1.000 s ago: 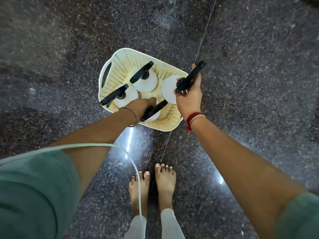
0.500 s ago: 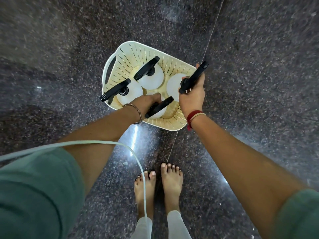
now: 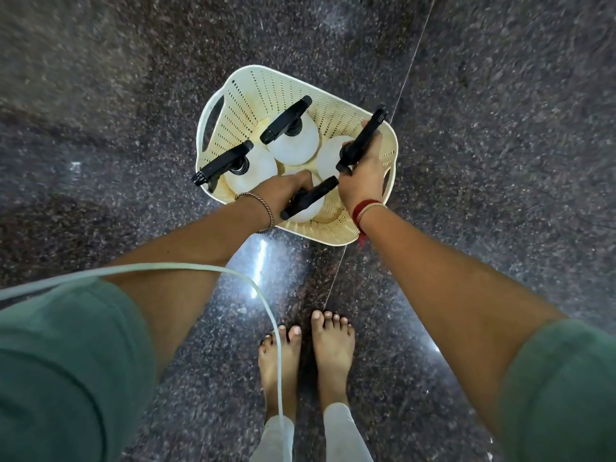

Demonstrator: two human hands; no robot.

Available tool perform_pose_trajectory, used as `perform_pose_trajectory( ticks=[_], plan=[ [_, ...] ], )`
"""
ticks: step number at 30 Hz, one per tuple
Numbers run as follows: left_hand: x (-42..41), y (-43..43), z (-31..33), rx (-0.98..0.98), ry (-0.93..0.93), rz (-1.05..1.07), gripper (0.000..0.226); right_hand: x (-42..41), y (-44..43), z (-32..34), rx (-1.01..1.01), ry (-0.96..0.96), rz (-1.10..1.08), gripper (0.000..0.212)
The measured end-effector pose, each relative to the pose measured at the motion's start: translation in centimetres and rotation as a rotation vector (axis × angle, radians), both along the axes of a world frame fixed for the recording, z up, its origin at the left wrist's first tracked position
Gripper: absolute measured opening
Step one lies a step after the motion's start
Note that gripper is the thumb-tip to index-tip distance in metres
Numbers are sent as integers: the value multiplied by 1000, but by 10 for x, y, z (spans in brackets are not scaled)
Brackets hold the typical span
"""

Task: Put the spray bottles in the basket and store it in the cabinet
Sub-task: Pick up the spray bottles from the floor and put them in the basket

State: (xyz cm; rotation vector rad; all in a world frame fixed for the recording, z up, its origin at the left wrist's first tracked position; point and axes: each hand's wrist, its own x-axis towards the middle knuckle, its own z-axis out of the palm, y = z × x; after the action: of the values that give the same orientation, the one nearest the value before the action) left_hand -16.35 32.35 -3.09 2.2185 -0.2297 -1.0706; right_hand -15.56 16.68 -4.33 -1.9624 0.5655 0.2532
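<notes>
No readable text or labels anywhere.

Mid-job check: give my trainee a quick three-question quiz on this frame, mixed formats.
1. How many spray bottles stand in the basket?
2. True or false: the left hand is empty.
3. The right hand grips: A) the basket's handle, B) a spray bottle's black trigger head, C) the white cable.

Key: 1. Four. 2. False; it is closed on the nearest spray bottle. 3. B.
</notes>
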Motion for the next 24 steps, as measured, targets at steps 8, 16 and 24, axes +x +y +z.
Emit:
perform_pose_trajectory(
  ticks=[8, 16, 24],
  plan=[
    [2, 10, -1, 115, -72, 23, 42, 4, -4, 2, -47, 69, 3, 74],
    [-7, 33, 12, 51, -281, 99, 36, 4, -4, 1, -68, 45, -36, 61],
    [-11, 21, 62, -137, -611, 357, 21, -7, 4, 23, 45, 37, -210, 78]
  ],
)
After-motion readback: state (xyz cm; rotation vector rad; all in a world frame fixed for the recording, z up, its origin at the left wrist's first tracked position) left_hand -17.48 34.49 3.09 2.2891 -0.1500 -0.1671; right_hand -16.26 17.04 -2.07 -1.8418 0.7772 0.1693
